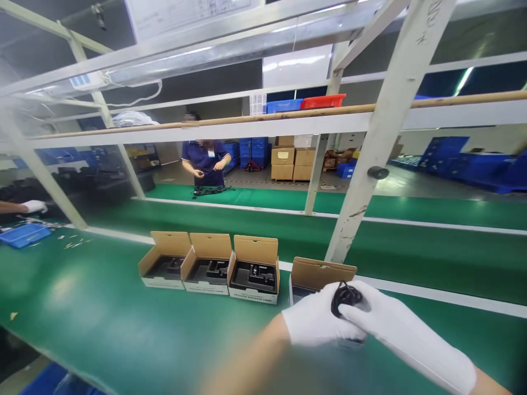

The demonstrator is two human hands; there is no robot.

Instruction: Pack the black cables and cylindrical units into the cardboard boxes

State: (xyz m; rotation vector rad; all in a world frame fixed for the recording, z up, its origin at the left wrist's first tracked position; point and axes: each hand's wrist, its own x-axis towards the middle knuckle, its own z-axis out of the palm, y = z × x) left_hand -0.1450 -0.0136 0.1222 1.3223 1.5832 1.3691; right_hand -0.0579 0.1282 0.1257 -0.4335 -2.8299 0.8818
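Observation:
Both of my hands wear white gloves and are closed around a coiled black cable (pixel 345 297). My left hand (pixel 315 318) grips the coil from its left side. On the other side, the thumb of my right hand (pixel 373 310) presses against the coil. Just behind the hands stands an open cardboard box (pixel 319 272), its lid upright and its front mostly hidden by the gloves. To the left, three more open boxes sit in a row: a left one (pixel 162 263), a middle one (pixel 208 266) and a right one (pixel 254 271), each with a black insert inside.
White frame posts (pixel 370 148) and a shelf rail rise behind the green bench (pixel 123 318). A blue tray (pixel 24 235) lies far left, near another person's gloved hand (pixel 36 206). Across the bench a person (pixel 206 162) stands by black cables (pixel 212 190).

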